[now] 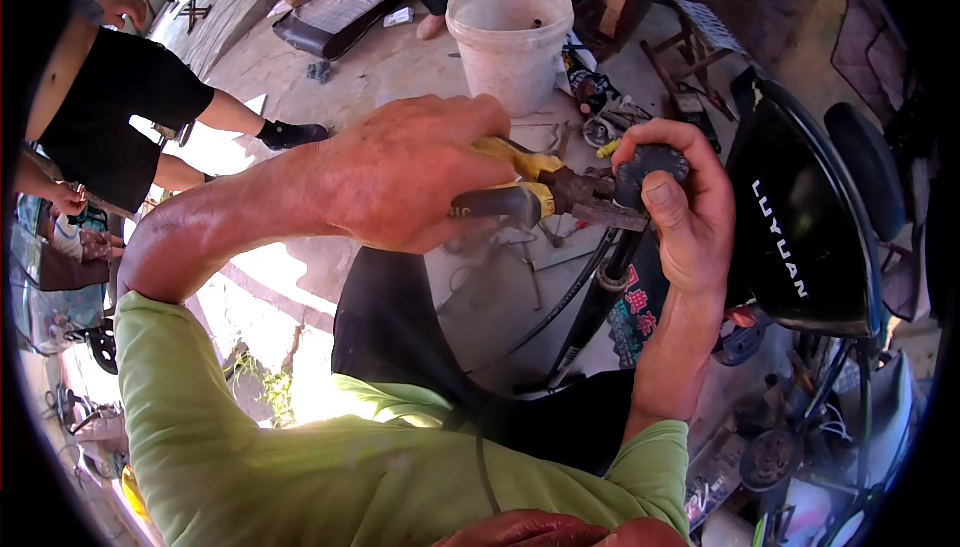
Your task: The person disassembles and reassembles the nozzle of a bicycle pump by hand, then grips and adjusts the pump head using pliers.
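My left hand (pixel 410 177) is wrapped around the yellow-and-black handles of a pair of pliers (pixel 575 192), back of the hand upward. The plier jaws point right and meet a dark round piece (pixel 650 169); whether they bite on it I cannot tell. My right hand (pixel 695 212) pinches that round piece between the thumb in front and curled fingers behind. Just below the jaws a black rod (pixel 595 312) with a metal ring slants downward. Whether the rod joins the round piece is hidden.
A white bucket (pixel 508 42) stands ahead, with scattered tools and parts beside it. At right is a black LUYUAN vehicle panel (pixel 800 217). A person in black shorts (pixel 125 97) stands at left. A dark padded seat-like piece (pixel 335 19) lies farther back on the floor.
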`<state>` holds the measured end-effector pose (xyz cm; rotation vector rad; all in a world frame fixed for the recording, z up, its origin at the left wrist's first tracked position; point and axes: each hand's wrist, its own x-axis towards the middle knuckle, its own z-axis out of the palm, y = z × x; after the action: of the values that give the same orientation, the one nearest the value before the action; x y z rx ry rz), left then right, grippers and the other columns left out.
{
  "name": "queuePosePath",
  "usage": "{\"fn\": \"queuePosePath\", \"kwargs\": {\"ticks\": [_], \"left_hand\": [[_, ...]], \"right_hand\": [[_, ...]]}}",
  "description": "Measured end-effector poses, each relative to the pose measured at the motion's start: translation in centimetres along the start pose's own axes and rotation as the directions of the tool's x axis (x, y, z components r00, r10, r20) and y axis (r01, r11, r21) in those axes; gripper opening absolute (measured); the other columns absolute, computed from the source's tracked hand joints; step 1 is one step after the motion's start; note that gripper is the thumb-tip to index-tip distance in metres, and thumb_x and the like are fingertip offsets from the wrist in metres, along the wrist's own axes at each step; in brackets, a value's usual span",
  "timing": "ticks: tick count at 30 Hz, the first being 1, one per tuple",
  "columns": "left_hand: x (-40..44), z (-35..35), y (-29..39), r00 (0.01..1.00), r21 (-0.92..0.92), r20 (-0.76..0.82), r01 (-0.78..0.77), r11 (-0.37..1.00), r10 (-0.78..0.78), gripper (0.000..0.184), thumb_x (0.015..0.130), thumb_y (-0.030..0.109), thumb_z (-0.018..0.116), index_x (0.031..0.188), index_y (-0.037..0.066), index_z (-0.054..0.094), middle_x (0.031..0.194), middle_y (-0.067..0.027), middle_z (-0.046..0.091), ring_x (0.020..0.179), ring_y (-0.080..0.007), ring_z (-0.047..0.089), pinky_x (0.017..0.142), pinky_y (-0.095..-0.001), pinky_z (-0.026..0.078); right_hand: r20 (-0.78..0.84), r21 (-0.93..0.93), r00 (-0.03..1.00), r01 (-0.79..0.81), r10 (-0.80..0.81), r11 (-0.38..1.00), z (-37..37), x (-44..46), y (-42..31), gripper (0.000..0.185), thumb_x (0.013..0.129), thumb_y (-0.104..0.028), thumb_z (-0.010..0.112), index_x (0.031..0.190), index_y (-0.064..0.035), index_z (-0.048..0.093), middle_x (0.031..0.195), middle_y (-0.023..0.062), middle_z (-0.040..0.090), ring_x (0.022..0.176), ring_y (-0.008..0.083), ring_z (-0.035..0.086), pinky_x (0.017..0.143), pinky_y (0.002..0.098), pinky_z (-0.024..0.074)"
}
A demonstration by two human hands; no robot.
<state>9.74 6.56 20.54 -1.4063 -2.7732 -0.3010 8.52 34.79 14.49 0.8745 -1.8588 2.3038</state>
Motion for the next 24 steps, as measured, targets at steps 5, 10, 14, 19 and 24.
{"fn": "queuePosePath", "kwargs": {"ticks": [5, 10, 14, 19, 24], "left_hand": [[0.0, 0.2, -0.9, 1.0, -0.068, -0.001, -0.017, 0.998, 0.017, 0.044, 0.077, 0.016, 0.084, 0.116, 0.007, 0.067, 0.133, -0.0162, 0.053, 0.118, -0.0368, 0.059, 0.097, -0.0475, 0.05], [1.1, 0.8, -2.0, 0.976, -0.077, -0.114, -0.193, 0.978, 0.183, 0.046, 0.075, 0.012, 0.085, 0.117, 0.009, 0.069, 0.144, -0.0168, 0.049, 0.129, -0.0375, 0.052, 0.107, -0.0488, 0.043], [1.9, 0.8, -1.9, 0.972, -0.099, -0.09, -0.226, 0.969, 0.217, 0.045, 0.073, 0.012, 0.085, 0.115, 0.012, 0.07, 0.145, -0.0162, 0.048, 0.131, -0.0367, 0.051, 0.108, -0.0492, 0.042], [2.3, 0.8, -2.4, 0.96, -0.095, -0.095, -0.273, 0.957, 0.264, 0.045, 0.072, 0.013, 0.086, 0.114, 0.011, 0.07, 0.144, -0.0166, 0.048, 0.13, -0.0367, 0.051, 0.107, -0.0499, 0.042], [2.6, 0.7, -2.3, 0.96, -0.127, -0.071, -0.278, 0.952, 0.271, 0.048, 0.069, 0.014, 0.086, 0.114, 0.011, 0.071, 0.142, -0.0169, 0.049, 0.129, -0.0375, 0.051, 0.105, -0.0501, 0.043]], "right_hand": [[-0.012, -0.051, 1.0, -0.013, 0.013, 0.999, 0.2, 0.1, -0.2, 0.051, 0.092, -0.034, 0.079, 0.124, 0.0005, 0.062, 0.106, 0.0061, 0.069, 0.096, 0.0094, 0.061, 0.089, 0.0231, 0.0478], [0.129, 0.08, 0.991, -0.05, 0.04, 0.996, -0.7, 0.2, 0.1, 0.059, 0.092, -0.045, 0.076, 0.123, 0.0029, 0.062, 0.105, 0.0097, 0.07, 0.098, 0.0135, 0.064, 0.092, 0.028, 0.0502], [0.176, 0.119, 0.984, -0.01, -0.011, 0.993, -0.6, 0.2, 0.0, 0.065, 0.092, -0.051, 0.074, 0.122, 0.0051, 0.061, 0.103, 0.0126, 0.07, 0.099, 0.0175, 0.066, 0.092, 0.0315, 0.0516], [0.184, 0.088, 0.983, -0.022, 0.005, 0.996, -0.6, 0.3, -0.3, 0.069, 0.091, -0.055, 0.072, 0.121, 0.0053, 0.061, 0.102, 0.0132, 0.069, 0.098, 0.018, 0.066, 0.092, 0.0312, 0.0515], [0.19, 0.096, 0.982, -0.017, -0.001, 0.995, -0.6, 0.2, -0.2, 0.071, 0.091, -0.058, 0.072, 0.121, 0.0055, 0.061, 0.102, 0.0132, 0.07, 0.098, 0.0176, 0.066, 0.092, 0.0307, 0.0513]]}}
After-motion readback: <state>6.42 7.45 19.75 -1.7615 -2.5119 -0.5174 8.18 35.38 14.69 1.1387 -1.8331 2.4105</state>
